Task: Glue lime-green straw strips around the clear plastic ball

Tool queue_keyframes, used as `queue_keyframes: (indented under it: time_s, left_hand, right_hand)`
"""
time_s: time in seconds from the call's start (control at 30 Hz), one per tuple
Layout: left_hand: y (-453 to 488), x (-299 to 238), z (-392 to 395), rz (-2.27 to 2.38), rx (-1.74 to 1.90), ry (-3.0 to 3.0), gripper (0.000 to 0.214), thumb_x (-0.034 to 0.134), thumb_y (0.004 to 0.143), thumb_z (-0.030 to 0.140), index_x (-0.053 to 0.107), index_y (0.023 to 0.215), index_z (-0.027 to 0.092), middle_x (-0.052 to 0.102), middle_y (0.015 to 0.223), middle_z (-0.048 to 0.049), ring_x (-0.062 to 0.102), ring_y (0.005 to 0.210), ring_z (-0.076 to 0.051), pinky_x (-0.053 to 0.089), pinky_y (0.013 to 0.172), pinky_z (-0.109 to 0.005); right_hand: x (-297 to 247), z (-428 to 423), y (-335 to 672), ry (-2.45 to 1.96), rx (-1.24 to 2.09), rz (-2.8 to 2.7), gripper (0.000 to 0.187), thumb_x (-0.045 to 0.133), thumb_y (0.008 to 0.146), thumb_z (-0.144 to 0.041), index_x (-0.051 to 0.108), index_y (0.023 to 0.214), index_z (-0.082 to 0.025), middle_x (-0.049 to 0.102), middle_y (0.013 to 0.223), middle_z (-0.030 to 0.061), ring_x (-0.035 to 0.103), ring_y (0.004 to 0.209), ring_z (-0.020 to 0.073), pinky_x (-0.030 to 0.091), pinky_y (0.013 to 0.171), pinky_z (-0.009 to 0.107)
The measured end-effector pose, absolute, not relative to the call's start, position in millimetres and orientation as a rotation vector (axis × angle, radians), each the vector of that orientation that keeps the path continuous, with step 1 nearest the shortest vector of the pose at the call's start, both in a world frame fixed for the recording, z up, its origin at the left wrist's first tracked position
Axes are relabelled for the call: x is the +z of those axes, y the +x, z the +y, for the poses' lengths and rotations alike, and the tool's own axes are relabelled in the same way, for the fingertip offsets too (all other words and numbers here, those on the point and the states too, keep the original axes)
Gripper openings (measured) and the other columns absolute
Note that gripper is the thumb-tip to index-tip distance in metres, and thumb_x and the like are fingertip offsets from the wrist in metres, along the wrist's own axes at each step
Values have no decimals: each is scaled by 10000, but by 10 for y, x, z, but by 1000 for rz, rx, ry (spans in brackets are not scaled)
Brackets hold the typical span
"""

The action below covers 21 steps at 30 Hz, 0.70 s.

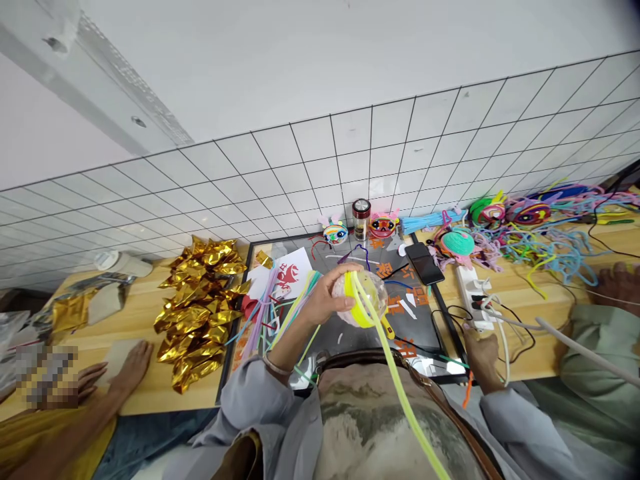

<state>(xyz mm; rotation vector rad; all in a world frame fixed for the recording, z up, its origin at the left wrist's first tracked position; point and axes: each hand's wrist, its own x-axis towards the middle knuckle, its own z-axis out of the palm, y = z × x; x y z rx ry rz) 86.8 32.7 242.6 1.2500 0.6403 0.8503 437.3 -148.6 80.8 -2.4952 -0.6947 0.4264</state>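
Note:
My left hand (324,299) is closed on the side of a clear, round plastic ball (376,288) above the table. Bright yellow fuzzy cord (354,308) is wound round its middle. Long pale-yellow strands (400,380) run from the ball down across my lap and out at the bottom edge. My right hand (483,350) is at the near end of a white power strip (467,290), its fingers curled; what is in them is hidden. A yellow-handled tool (387,327) lies partly behind the ball.
Gold foil pieces (200,313) are heaped left of the dark board (330,333). Fuzzy stems (260,307), a phone (424,262), a glass jar (361,220) and decorated balls (335,232) lie around. Cables (505,320) cross at right. Other people's hands rest at left (131,367) and right (620,283).

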Motion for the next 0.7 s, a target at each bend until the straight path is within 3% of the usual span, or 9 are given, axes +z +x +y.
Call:
queue_keyframes:
  time_s: [0.1,0.23,0.33,0.4,0.53,0.7]
  left_hand:
    - [881,2428,329,643,862,1242,751,929,526,533,734,1182,224,676,1291,-84,634,1083,-270,487,931,-334]
    - [892,2448,323,644,872,1259,748,936,520,525,740,1172,213,691,1260,-82,641,1065,-263,483,947,-341]
    - [878,2474,310,670,849,1291,760,933,516,546,739,1165,201,695,1233,-86,634,1086,-277,475,970,-359]
    - [864,2490,299,698,831,1314,761,931,521,548,735,1168,198,692,1221,-85,625,1102,-281,468,976,-359]
    - [848,2518,275,728,800,1339,758,925,541,551,726,1180,194,691,1181,-75,619,1072,-260,472,939,-335]
    - [866,2575,236,759,804,1347,769,924,550,557,720,1191,183,683,1189,-81,615,1078,-260,470,964,-342]
  right_hand:
    - [950,-1556,4058,-2364,445,-663,637,519,926,-569,623,1226,-17,701,1075,246,699,900,328,576,806,506]
    - [1487,-1487,3538,-2033,426,-896,527,557,892,-569,653,1225,-173,721,1142,125,703,986,268,581,904,442]
    - [2115,-1275,3215,-1577,170,-1353,353,666,918,-343,665,1256,-238,733,1106,96,694,1024,257,575,918,445]
    - [2495,-1104,3068,-1358,55,-1571,481,688,913,-229,592,1382,-277,722,1163,94,679,1082,252,569,935,425]
    - [2887,-832,2907,-1188,91,-1755,527,628,958,-220,520,1471,-270,683,1236,121,660,1136,263,568,933,430]
    - [2942,-700,2829,-1090,49,-1769,379,658,942,-181,650,1314,-256,735,1116,96,687,1027,237,565,884,410]
